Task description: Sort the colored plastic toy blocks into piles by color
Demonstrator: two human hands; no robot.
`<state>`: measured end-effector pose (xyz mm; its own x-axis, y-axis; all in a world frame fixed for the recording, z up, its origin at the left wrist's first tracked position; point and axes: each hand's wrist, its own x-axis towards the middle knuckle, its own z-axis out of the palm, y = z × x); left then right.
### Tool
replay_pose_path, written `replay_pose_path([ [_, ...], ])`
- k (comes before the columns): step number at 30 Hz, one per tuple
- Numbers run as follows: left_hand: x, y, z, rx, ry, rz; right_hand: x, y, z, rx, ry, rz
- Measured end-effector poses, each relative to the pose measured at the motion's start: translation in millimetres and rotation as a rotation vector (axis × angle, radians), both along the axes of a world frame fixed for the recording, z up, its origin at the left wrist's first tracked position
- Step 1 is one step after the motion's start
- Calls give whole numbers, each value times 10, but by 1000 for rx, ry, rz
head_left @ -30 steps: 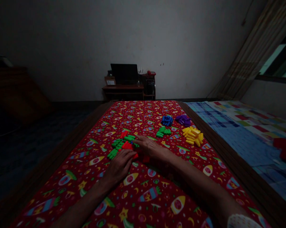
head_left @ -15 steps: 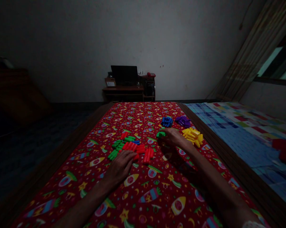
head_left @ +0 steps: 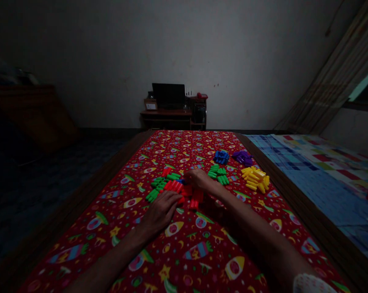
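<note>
A mixed pile of plastic building blocks lies in front of me, with green blocks (head_left: 156,188), red blocks (head_left: 174,186) and a blue block (head_left: 180,181). My left hand (head_left: 161,208) rests at the near side of this pile, its fingers stretched out over the red blocks. Over the pile's right side is my right hand (head_left: 200,180), fingers bent down beside the blue block. Whether its fingertips grip anything is hidden. More red blocks (head_left: 196,199) lie under and near that hand. Right of it sits a separate group of green blocks (head_left: 219,174).
Sorted piles of blue blocks (head_left: 221,157), purple blocks (head_left: 242,157) and yellow blocks (head_left: 255,179) lie along the right of the red patterned cloth (head_left: 190,232). A desk with a monitor (head_left: 168,95) stands by the far wall. A bed with blue plaid bedding (head_left: 296,179) adjoins the right edge.
My right hand has moved left from the separate green blocks to the mixed pile, leaving the green group uncovered. My left hand stays on the pile. The view has turned slightly left.
</note>
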<state>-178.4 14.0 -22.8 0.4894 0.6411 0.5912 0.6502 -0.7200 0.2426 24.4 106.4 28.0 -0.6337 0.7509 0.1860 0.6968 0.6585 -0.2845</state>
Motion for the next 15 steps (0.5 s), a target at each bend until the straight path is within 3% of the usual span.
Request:
replay_pose_path([
  [4, -4, 1, -1, 7, 7, 5, -240, 96, 25, -93, -101, 44],
  [9, -1, -10, 28, -4, 2, 9, -129, 139, 52, -160, -53, 95],
  [12, -10, -13, 27, -11, 3, 9, 100, 289, 106, -87, 38, -49],
  [15, -25, 0, -2, -1, -8, 6, 471, 517, 254, 10, 128, -304],
])
